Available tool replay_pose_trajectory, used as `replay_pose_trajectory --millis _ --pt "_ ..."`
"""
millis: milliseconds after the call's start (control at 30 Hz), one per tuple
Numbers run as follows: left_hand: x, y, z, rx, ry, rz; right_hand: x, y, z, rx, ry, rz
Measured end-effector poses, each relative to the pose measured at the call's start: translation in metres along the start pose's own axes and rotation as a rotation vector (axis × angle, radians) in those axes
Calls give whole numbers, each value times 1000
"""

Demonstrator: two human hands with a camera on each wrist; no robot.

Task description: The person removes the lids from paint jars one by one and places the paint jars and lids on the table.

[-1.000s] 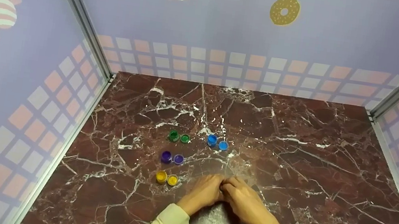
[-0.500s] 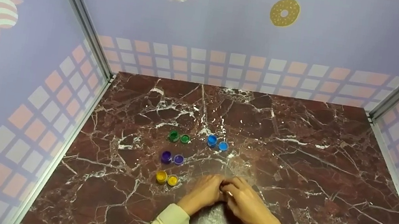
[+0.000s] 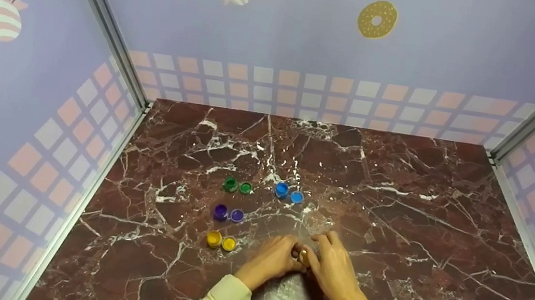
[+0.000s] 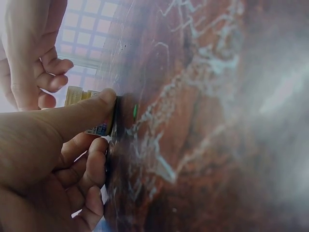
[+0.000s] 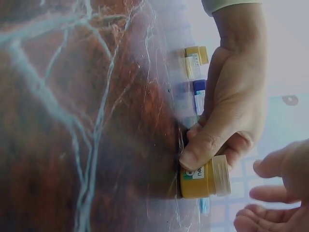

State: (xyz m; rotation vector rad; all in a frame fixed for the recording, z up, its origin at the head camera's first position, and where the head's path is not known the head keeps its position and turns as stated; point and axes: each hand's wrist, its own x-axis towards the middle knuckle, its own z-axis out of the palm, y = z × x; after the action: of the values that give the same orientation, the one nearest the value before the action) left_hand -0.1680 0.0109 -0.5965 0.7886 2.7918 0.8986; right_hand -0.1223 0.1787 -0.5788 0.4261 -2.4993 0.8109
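Note:
A small ochre-yellow paint jar [image 5: 197, 187] with a printed label and a pale top stands upright on the table. My left hand [image 3: 274, 256] pinches it low down, thumb [image 4: 99, 104] on one side and fingers on the other. Beside it, my right hand [image 3: 336, 267] has its fingers loosely spread; in the right wrist view a gap separates these fingertips [image 5: 260, 168] from the jar top. From the head view, much of the jar is hidden between the two hands.
Left of the hands stand open paint jars, each with its lid beside it: yellow [image 3: 214, 239], purple [image 3: 220, 212] and green [image 3: 230, 184]. A blue jar [image 3: 281, 190] and its lid [image 3: 297, 197] are farther back. Patterned walls [image 3: 285, 27] enclose the marble-look table [image 3: 423, 234].
My right hand's fingers have opened and come away from the jar, which now shows between the hands. My left hand keeps its hold. The head view has tilted slightly.

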Motion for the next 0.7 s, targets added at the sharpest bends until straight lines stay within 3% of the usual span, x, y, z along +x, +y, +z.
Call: replay_pose_trajectory --millis 233,433,700 --pt "-3 -1 3 0 12 -6 -5 -6 6 -16 -37 55" --pt "-2 -1 3 52 32 6 -2 -12 10 -99 -56 71" --pt "0 0 1 55 34 10 -1 -20 7 -184 -83 96"
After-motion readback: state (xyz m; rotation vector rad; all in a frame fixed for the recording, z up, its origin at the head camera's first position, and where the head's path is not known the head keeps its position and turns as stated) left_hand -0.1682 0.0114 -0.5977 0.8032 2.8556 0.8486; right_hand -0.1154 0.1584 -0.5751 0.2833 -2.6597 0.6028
